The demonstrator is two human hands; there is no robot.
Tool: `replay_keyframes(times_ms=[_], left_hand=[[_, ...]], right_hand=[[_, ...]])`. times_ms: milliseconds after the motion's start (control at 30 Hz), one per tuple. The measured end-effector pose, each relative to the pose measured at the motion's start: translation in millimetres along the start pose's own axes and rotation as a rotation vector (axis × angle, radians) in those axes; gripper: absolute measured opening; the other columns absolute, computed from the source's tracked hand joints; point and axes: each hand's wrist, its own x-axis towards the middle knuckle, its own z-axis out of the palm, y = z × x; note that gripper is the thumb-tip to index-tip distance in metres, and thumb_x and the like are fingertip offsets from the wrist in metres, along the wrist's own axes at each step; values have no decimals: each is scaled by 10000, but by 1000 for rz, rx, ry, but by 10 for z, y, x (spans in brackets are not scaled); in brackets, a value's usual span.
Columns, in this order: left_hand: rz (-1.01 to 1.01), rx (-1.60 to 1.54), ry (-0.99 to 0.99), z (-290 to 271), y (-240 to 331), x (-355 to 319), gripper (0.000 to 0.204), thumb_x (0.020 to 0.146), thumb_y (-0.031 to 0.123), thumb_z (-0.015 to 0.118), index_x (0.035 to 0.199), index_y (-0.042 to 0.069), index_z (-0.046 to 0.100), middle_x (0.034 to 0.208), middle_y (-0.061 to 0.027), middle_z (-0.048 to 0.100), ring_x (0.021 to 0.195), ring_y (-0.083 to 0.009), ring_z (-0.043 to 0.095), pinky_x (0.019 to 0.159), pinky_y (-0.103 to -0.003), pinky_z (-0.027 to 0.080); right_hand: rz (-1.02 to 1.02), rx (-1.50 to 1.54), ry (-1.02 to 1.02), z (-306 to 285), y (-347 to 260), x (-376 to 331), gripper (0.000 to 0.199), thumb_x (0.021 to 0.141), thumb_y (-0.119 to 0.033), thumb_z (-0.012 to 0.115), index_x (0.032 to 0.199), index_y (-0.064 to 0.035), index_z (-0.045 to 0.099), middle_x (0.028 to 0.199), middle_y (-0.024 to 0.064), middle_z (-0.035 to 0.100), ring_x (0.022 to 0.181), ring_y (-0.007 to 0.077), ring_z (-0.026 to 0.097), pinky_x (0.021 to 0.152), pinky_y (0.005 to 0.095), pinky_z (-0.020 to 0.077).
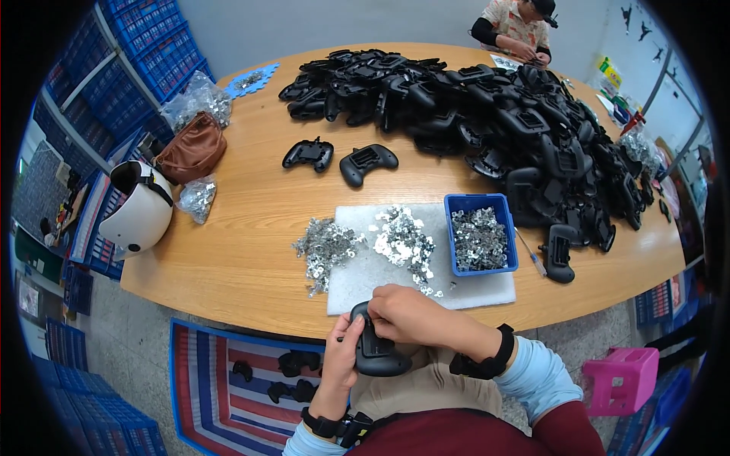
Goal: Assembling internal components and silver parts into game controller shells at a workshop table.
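A black game controller shell (382, 362) is held over my lap, just off the table's front edge. My left hand (340, 353) grips its left side, thumb on top. Over the shell's upper part, my right hand (407, 313) is closed with its fingertips pinched at the recess; whatever they hold is too small or hidden to make out. Beyond my hands lies a white foam pad (348, 292). On and beside it are a heap of small metal clips (327, 247) and a heap of shiny metal pieces (403, 239). A blue bin (450, 262) there holds more small metal parts.
A large pile of black shells (525, 121) covers the table's far right. Two loose shells (368, 163) lie mid-table. A screwdriver (532, 254) is beside the bin. At left are a white helmet (137, 209) and brown bag (194, 148). Another person (517, 34) works across the table.
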Motion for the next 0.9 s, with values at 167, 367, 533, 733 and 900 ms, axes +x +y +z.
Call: replay_keyframes(times_ms=[167, 367, 533, 733, 900], left_hand=[[50, -21, 50, 5, -43, 25, 154, 860, 116, 584, 985, 28, 572, 831, -14, 619, 693, -61, 587, 614, -194, 474], [64, 32, 38, -26, -75, 35, 149, 854, 101, 583, 956, -8, 593, 811, -35, 629, 674, -64, 588, 593, -191, 473], [129, 106, 75, 3, -123, -26, 159, 855, 102, 582, 961, -16, 594, 804, -35, 625, 667, -56, 579, 584, -188, 473], [105, 146, -22, 84, -75, -78, 210, 894, 147, 547, 1042, -2, 567, 865, -18, 613, 727, -40, 562, 625, -176, 459], [126, 187, -31, 153, -45, -168, 227, 906, 163, 532, 1058, -4, 552, 860, -11, 600, 736, -32, 546, 636, -173, 450]], right_hand=[[-96, -250, 73, 36, -100, -74, 110, 708, -77, 588, 764, 15, 568, 775, 129, 526, 756, 308, 544, 643, 364, 471], [-219, -366, 47, 88, -92, -340, 287, 707, -62, 540, 975, 40, 554, 856, 105, 506, 784, 260, 547, 641, 330, 479], [-133, -426, -2, 66, -74, -493, 381, 706, -95, 586, 1079, -23, 553, 878, 96, 512, 771, 241, 562, 619, 343, 480], [284, -159, 275, -39, -172, -459, 486, 684, -297, 668, 1091, -50, 572, 991, 143, 564, 789, 304, 592, 660, 365, 489], [379, -52, 191, -59, -176, -402, 462, 684, -288, 664, 1077, -61, 580, 943, 139, 560, 792, 292, 588, 698, 352, 484]])
